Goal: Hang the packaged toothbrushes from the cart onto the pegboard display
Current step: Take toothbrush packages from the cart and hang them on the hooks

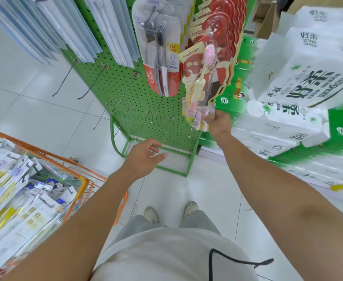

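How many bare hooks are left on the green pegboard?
9 bare hooks: four in the upper row, the rightmost under the Colgate pack; five in the bottom row, the last by the right hand. Packs may hide others.

The orange cart [44,179] runs off the left edge, its toothbrush packs [20,209] blurred, labels unreadable.

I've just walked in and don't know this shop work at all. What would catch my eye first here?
The green pegboard straight ahead, hung with toothbrush packs at the top and bare hooks lower down. The right hand pinches the bottom of a pink pack at the board's right edge, while the left hand hangs open below the board. At lower left, an orange cart brims with more packs.
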Demonstrator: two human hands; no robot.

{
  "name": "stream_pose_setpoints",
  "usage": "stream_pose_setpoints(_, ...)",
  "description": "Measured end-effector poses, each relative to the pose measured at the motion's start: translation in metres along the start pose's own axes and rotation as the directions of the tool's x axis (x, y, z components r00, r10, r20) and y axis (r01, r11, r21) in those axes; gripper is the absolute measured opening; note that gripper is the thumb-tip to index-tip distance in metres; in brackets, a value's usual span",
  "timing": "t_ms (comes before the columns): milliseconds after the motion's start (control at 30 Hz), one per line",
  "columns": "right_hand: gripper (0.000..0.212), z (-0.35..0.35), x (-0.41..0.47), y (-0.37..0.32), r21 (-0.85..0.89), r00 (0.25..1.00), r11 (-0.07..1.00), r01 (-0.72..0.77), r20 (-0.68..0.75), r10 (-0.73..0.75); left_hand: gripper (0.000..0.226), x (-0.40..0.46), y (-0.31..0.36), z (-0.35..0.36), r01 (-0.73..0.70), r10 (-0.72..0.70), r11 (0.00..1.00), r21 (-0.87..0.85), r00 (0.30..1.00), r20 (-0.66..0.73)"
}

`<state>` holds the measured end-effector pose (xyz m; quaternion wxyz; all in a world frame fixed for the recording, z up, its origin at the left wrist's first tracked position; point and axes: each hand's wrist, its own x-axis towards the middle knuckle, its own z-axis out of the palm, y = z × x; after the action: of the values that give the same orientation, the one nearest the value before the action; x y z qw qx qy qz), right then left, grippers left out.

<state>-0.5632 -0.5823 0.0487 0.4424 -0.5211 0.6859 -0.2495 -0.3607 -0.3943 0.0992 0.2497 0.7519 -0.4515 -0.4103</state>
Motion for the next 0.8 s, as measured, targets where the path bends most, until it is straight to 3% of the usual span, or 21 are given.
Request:
stream_pose_setpoints(100,0.025,0.001,0.012,-0.009,-0.056,0.999,0.998,-0.042,0.010,0.043,0.028,-0.008,-0.011,-0.002,0.032,-0.034,0.999,-0.039,0.998,-0.055)
stream_pose_setpoints(200,0.049,0.010,0.001,0.003,-0.092,0.991,0.987,-0.129,0.021,0.132,0.030,-0.018,-0.026,-0.004,0.079,-0.089,0.991,-0.105,0.991,-0.098)
stream_pose_setpoints(267,0.031,0.022,-0.023,0.022,-0.054,0.964,0.965,-0.258,0.047,0.261,0.032,-0.027,-0.037,-0.010,0.101,-0.119,0.985,-0.141,0.985,-0.126)
stream_pose_setpoints(333,0.020,0.044,-0.064,0.039,-0.094,0.900,0.911,-0.401,0.148,0.411,0.032,-0.037,-0.049,-0.021,0.118,-0.143,0.980,-0.159,0.977,-0.160)
stream_pose_setpoints(400,0.012,0.075,-0.112,0.051,-0.115,0.822,0.883,-0.456,0.328,0.467,0.028,-0.048,-0.067,-0.038,0.138,-0.183,0.965,-0.223,0.963,-0.196)
stream_pose_setpoints(500,0.024,0.127,-0.183,0.037,-0.208,0.654,0.910,-0.359,0.639,0.404,0.024,-0.066,-0.097,-0.072,0.157,-0.240,0.942,-0.297,0.934,-0.265)
stream_pose_setpoints(567,0.026,0.164,-0.218,0.009,-0.242,0.582,0.949,-0.204,0.750,0.316,0.023,-0.082,-0.126,-0.101,0.177,-0.281,0.932,-0.317,0.905,-0.319)
stream_pose_setpoints(667,0.023,0.233,-0.263,-0.040,-0.179,0.585,0.983,-0.044,0.793,0.171,0.018,-0.113,-0.180,-0.148,0.184,-0.317,0.922,-0.341,0.865,-0.388)
stream_pose_setpoints(800,0.013,0.327,-0.331,-0.095,-0.099,0.580,0.994,0.040,0.813,0.058,0.010,-0.159,-0.265,-0.217,0.222,-0.369,0.916,-0.333,0.792,-0.487)
